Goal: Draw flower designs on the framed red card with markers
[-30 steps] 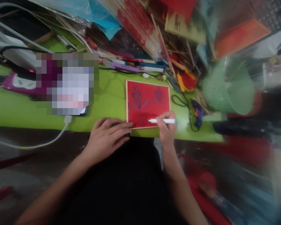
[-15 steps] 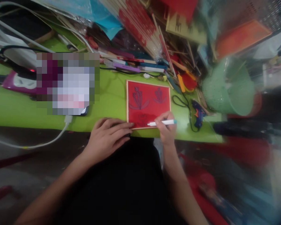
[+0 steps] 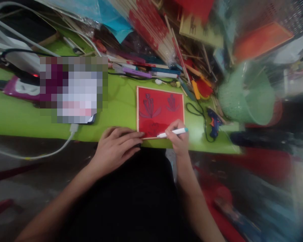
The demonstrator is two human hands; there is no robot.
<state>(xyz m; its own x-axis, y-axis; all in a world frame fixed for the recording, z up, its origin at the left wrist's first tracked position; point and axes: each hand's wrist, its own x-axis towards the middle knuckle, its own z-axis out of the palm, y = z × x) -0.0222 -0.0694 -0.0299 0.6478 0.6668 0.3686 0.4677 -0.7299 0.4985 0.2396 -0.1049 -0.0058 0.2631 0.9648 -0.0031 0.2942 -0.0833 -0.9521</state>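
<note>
A red card (image 3: pixel 160 107) with a pale border and dark flower drawings lies on the green table (image 3: pixel 20 114). My right hand (image 3: pixel 179 139) is closed round a white pen with a teal cap (image 3: pixel 173 132), its tip touching the card's lower edge. My left hand (image 3: pixel 116 148) lies flat with fingers together beside the card's lower left corner, fingertips touching its edge.
A blue glue gun (image 3: pixel 213 122) with a black cord lies right of the card. A green plastic basket (image 3: pixel 244 95) stands further right. Pens, sticks and paper are piled behind the card. A phone with a white cable (image 3: pixel 73 129) lies to the left.
The pen tip has shifted down and left on the card, and my right hand has tilted the pen slightly. My left hand has stayed in place.
</note>
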